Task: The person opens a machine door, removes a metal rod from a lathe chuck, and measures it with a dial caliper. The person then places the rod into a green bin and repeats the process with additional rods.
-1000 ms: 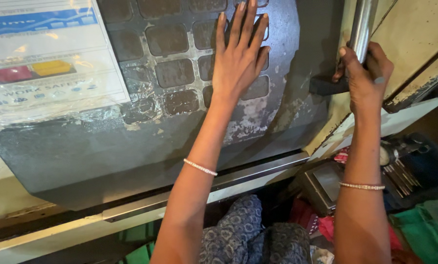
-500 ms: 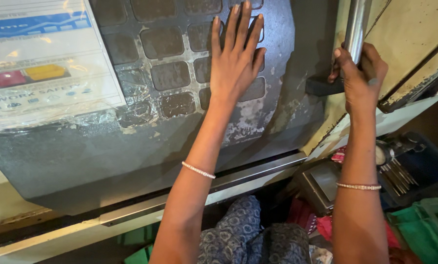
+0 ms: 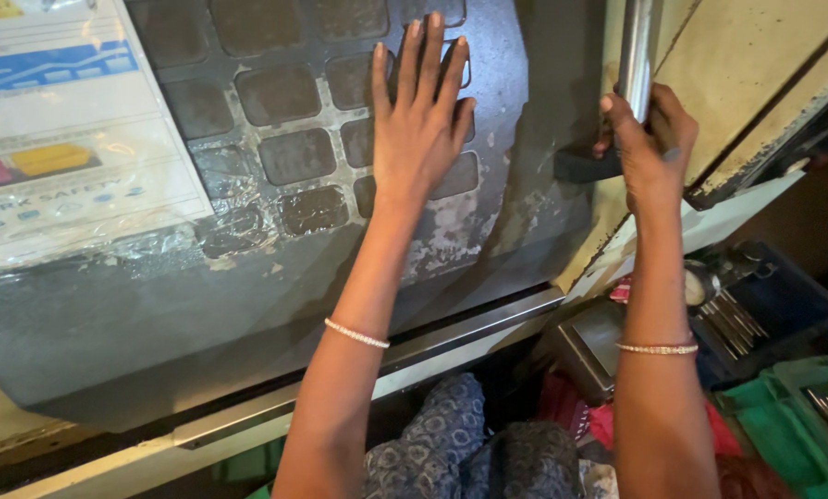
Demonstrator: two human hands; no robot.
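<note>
My left hand (image 3: 418,115) lies flat, fingers spread, on the dark grey machine door (image 3: 275,305), over its grid of worn square panes (image 3: 294,152). My right hand (image 3: 652,148) is closed around a vertical shiny metal handle bar (image 3: 636,46) at the door's right edge, just above the handle's dark foot (image 3: 580,166). Thin bracelets sit on both wrists.
A plastic-covered white notice with blue, red and yellow patches (image 3: 58,139) is stuck on the door's upper left. A metal rail (image 3: 358,370) runs under the door. Lower right, a blue tray of metal tools (image 3: 756,310) and green crates (image 3: 802,416). My patterned clothing (image 3: 469,444) shows at bottom.
The view has shifted slightly; the door appears a little further left against the frame. Both hands keep their places on the door and the handle.
</note>
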